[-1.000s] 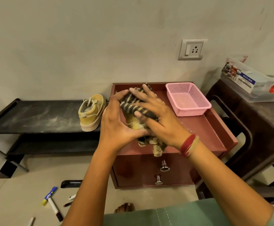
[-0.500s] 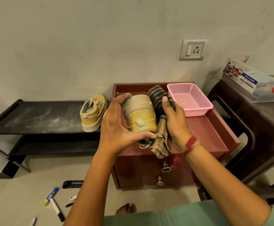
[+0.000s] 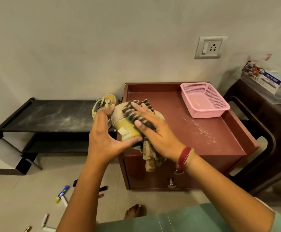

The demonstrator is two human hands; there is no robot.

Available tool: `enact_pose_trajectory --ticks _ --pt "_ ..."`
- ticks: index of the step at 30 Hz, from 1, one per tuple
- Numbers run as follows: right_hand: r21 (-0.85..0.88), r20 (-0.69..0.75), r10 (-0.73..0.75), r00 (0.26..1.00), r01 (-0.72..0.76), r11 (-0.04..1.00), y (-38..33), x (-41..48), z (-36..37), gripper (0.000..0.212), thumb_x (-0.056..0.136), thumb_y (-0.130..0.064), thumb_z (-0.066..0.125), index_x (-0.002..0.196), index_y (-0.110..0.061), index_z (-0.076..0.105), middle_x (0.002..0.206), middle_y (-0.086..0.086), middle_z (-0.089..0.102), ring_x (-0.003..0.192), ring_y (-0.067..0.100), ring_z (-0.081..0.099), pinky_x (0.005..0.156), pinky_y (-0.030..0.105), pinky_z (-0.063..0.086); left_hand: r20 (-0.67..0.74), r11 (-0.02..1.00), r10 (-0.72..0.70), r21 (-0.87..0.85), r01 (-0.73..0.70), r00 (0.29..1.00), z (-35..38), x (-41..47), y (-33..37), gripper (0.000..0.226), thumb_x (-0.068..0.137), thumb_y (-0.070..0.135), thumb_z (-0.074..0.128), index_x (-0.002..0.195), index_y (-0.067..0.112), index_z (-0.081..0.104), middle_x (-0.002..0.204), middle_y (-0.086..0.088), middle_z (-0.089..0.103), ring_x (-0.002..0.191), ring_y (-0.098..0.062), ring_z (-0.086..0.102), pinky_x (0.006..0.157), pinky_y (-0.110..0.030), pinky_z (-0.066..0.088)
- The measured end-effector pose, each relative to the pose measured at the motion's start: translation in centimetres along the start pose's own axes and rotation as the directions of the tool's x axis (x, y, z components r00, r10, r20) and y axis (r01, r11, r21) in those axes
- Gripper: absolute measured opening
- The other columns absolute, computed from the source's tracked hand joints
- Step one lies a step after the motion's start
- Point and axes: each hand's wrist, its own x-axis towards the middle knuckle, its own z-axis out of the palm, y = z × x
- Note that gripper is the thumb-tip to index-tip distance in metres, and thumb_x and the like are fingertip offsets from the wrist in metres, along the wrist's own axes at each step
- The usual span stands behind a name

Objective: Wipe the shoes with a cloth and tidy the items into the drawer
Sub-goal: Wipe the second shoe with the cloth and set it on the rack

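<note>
My left hand (image 3: pixel 105 138) grips a yellow shoe (image 3: pixel 125 126) from the left, its sole and heel turned toward me, over the front left corner of the red-brown drawer cabinet (image 3: pixel 203 131). My right hand (image 3: pixel 154 131) presses a striped brown-and-black cloth (image 3: pixel 136 114) flat on the shoe's top; the cloth's loose end hangs below my wrist. The second yellow shoe (image 3: pixel 103 103) stands on the right end of the black low rack (image 3: pixel 49 114), partly hidden behind my left hand. Two metal drawer knobs (image 3: pixel 171 183) show on the cabinet's front.
A pink mesh basket (image 3: pixel 205 99) sits on the cabinet's back right. A dark plastic chair (image 3: pixel 270 124) with a clear box on it stands to the right. Markers and pens (image 3: pixel 62 195) lie scattered on the floor at lower left. My bare foot (image 3: pixel 135 210) is near the cabinet.
My right hand has swept the cloth from the shoe's right side back over its top. The left hand keeps holding the shoe in about the same place.
</note>
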Motion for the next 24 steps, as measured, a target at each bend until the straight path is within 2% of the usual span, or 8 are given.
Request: enact_pose_trajectory --ticks 4,9,11,13,15,17,21,24 --pt "0.038 -0.127 0.132 0.983 -0.128 0.991 0.9 0.9 0.3 0.051 0.088 -0.052 0.044 0.133 -0.029 0.048 0.143 -0.003 0.045 0.138 0.015 0.031 0.114 0.044 0.026 0.004 0.997 -0.074 -0.014 0.074 0.997 0.1 -0.5 -0.1 0.101 0.05 0.065 0.079 0.125 0.01 0.041 0.12 -0.002 0.051 0.108 -0.012 0.054 0.085 -0.018 0.048" --pt "-0.044 -0.025 0.033 0.999 -0.034 0.998 1.3 0.2 0.6 0.043 0.092 -0.041 0.044 0.134 -0.037 0.039 0.144 -0.013 0.04 0.14 0.008 0.026 0.117 0.041 0.017 0.067 0.999 -0.028 -0.044 0.031 0.997 0.4 -0.6 -0.4 0.099 0.057 0.055 0.078 0.136 0.011 0.036 0.128 0.002 0.044 0.119 -0.007 0.047 0.096 -0.012 0.038" --pt "-0.023 -0.122 0.115 0.986 -0.119 0.993 1.9 0.9 0.4 0.049 0.089 -0.046 0.043 0.135 -0.028 0.046 0.142 -0.006 0.045 0.138 0.012 0.03 0.115 0.045 0.022 0.103 1.0 -0.008 0.018 0.006 0.995 0.5 -0.6 -0.6 0.108 0.058 0.06 0.076 0.144 0.012 0.032 0.134 0.006 0.038 0.125 -0.003 0.038 0.103 -0.009 0.031" --pt "-0.074 -0.177 0.171 0.969 -0.186 0.98 1.9 1.1 0.4 0.056 0.087 -0.052 0.04 0.134 -0.023 0.049 0.142 -0.004 0.046 0.138 0.014 0.03 0.114 0.047 0.023 0.144 0.997 0.004 0.074 -0.015 0.99 0.6 -0.6 -0.7 0.11 0.057 0.064 0.074 0.145 0.014 0.032 0.134 0.007 0.037 0.123 0.003 0.033 0.1 -0.001 0.023" --pt "-0.128 -0.086 0.093 0.992 -0.104 0.986 2.0 0.9 0.8 0.051 0.089 -0.053 0.04 0.135 -0.031 0.045 0.142 -0.012 0.041 0.138 0.008 0.026 0.117 0.046 0.017 0.178 0.995 -0.011 0.099 -0.007 0.984 0.5 -0.5 -0.8 0.103 0.057 0.06 0.072 0.142 0.015 0.034 0.132 0.005 0.043 0.119 0.002 0.036 0.095 0.0 0.026" --pt "-0.169 -0.002 0.057 0.998 -0.057 0.984 2.2 0.7 0.6 0.047 0.092 -0.049 0.04 0.137 -0.034 0.039 0.142 -0.017 0.037 0.138 0.004 0.022 0.117 0.042 0.012 0.196 0.995 -0.035 0.103 0.015 0.98 0.3 -0.4 -0.9 0.096 0.057 0.05 0.073 0.138 0.017 0.036 0.127 0.005 0.044 0.114 -0.001 0.04 0.089 -0.007 0.034" --pt "-0.314 -0.103 0.23 0.968 -0.251 0.916 3.5 1.8 -0.5 0.049 0.096 -0.045 0.038 0.141 -0.026 0.037 0.15 -0.004 0.033 0.143 0.015 0.017 0.115 0.036 0.004 0.232 0.988 -0.104 0.135 0.074 0.967 0.3 -0.6 -1.2 0.096 0.058 0.032 0.078 0.139 0.017 0.029 0.126 0.004 0.036 0.113 -0.012 0.042 0.091 -0.029 0.044" --pt "-0.365 -0.231 0.205 0.951 -0.28 0.888 3.4 1.8 -0.2 0.047 0.096 -0.047 0.033 0.139 -0.028 0.04 0.148 -0.006 0.035 0.141 0.015 0.023 0.114 0.036 0.0 0.258 0.986 -0.126 0.141 0.092 0.958 0.4 -0.5 -1.4 0.099 0.063 0.022 0.079 0.143 0.016 0.022 0.134 0.0 0.03 0.122 -0.016 0.037 0.099 -0.034 0.042"
